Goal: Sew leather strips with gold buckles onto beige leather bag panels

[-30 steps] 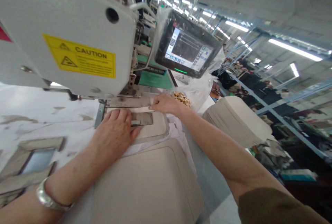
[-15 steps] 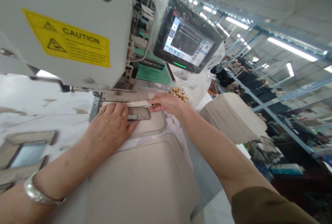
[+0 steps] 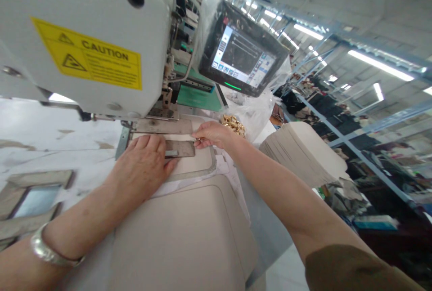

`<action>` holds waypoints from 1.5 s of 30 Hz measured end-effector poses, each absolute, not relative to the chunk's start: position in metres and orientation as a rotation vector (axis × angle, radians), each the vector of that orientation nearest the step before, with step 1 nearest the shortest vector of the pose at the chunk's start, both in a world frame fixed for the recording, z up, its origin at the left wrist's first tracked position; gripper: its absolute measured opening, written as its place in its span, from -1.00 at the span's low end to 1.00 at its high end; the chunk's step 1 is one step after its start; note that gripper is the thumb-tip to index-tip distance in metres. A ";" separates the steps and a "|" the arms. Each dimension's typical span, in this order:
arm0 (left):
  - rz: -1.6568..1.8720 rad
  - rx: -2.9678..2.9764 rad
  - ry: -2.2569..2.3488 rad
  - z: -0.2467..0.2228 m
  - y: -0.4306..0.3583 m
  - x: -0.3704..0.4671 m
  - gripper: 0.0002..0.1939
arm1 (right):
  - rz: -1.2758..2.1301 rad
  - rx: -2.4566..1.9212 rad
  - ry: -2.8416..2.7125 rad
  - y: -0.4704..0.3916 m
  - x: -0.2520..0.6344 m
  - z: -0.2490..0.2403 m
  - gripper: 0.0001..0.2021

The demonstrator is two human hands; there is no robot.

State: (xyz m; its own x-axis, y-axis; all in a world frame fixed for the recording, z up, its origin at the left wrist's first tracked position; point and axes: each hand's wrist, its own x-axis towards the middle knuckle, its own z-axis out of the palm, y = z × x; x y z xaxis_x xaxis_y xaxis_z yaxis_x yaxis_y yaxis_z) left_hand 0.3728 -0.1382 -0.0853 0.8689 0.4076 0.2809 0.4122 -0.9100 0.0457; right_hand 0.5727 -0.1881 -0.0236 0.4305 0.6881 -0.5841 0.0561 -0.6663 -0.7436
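Note:
My left hand (image 3: 145, 160) lies palm down with its fingers flat over the left end of a narrow beige strip (image 3: 178, 137) and a worn metal plate (image 3: 185, 149). The strip runs in the gap between this plate and a longer plate (image 3: 162, 126) behind it. At the strip's right end my right hand (image 3: 211, 134) has thumb and fingers pinched together on it; the very tip is hidden. Under the plates is a beige panel with a rounded corner (image 3: 204, 160), set within a grey-edged frame.
The sewing machine head (image 3: 101, 34) overhangs from the left, a control screen (image 3: 241, 52) behind. Gold metal fittings (image 3: 232, 124) lie beyond my right hand. A large beige panel (image 3: 182, 237) is in front; a stack of beige panels (image 3: 300, 154) stands at right.
The strip's right part has gone down from a raised, slanted position to lie flat in the gap between the plates. My right hand has lowered slightly with it; the left stays put.

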 end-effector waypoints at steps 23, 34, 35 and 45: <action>-0.468 -3.086 -0.534 -0.086 -0.158 0.411 -0.64 | 1.316 -2.143 -0.670 -0.189 0.570 -0.026 -0.68; -0.461 -3.023 -0.674 -0.076 -0.151 0.387 -0.61 | 1.348 -2.113 -0.690 -0.194 0.574 -0.027 -0.73; -0.471 -3.008 -0.691 -0.077 -0.146 0.378 -0.60 | 1.338 -2.119 -0.681 -0.194 0.574 -0.028 -0.72; -0.510 -2.896 -0.772 -0.081 -0.131 0.346 -0.58 | 1.264 -2.129 -0.639 -0.194 0.572 -0.035 -0.71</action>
